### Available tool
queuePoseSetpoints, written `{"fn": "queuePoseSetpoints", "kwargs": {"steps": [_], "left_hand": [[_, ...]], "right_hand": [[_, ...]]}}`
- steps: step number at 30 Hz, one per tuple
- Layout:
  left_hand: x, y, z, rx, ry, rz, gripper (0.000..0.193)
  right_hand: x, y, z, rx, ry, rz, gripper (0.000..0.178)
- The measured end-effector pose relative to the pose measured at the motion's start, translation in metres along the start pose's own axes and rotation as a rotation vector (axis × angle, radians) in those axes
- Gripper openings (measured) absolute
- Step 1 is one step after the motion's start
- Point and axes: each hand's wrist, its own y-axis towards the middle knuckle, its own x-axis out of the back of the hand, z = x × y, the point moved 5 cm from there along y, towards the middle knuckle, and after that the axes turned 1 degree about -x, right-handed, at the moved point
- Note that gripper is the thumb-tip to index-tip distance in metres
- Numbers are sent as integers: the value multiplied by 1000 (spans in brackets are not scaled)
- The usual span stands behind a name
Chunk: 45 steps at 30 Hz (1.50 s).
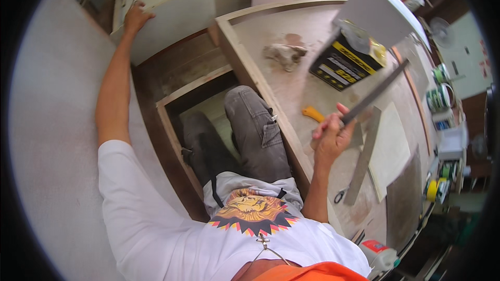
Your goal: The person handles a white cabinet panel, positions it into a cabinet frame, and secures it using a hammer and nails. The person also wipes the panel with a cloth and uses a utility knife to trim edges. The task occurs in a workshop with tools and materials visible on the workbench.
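Observation:
My right hand (332, 134) is closed around one end of a long, flat, dark metal file (377, 91), which points up and to the right. It is over a wooden board with a raised frame (255, 75). Beside that hand, a yellow handle (312, 113) lies on the board; the rest of its tool is hidden. My left arm reaches far forward. At its end, my left hand (136, 18) rests on the rim of a pale box-like cabinet part (177, 18), thumb apart from the fingers. A thin reddish line shows just beyond its fingertips; I cannot tell what it is.
On the board are a black and yellow can (346, 57), a crumpled rag (285, 54), a wood strip (363, 158), a pale panel (390, 151) and scissors (339, 195). A large pale panel (57, 140) stands at left. My legs are inside a wooden frame (166, 106). Several tubs line the right.

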Motion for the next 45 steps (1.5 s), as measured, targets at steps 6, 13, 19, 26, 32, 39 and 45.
{"fn": "queuePoseSetpoints", "kwargs": {"steps": [6, 13, 19, 26, 32, 39, 45], "left_hand": [[3, -19, -8, 22, -13, -22, 70], [12, -18, -14, 41, -6, 2, 71], [20, -24, -19, 70, -15, 39, 70], [21, -26, -22, 78, -12, 5, 68], [18, -28, -17, 47, 18, 31, 68], [22, -25, -22, 42, 46, 28, 68], [21, -26, -26, 51, 55, 5, 67]], "right_hand": [[-128, 14, -50, -209, 220, 325, 40], [-247, 45, -96, -249, 191, 543, 37], [-304, 73, -121, -167, 97, 558, 33], [-324, 93, -158, -230, 58, 554, 36], [-331, 90, -142, -281, 132, 605, 40], [-356, 81, -145, -406, 356, 597, 46], [-364, 87, -170, -384, 515, 430, 23]]}}
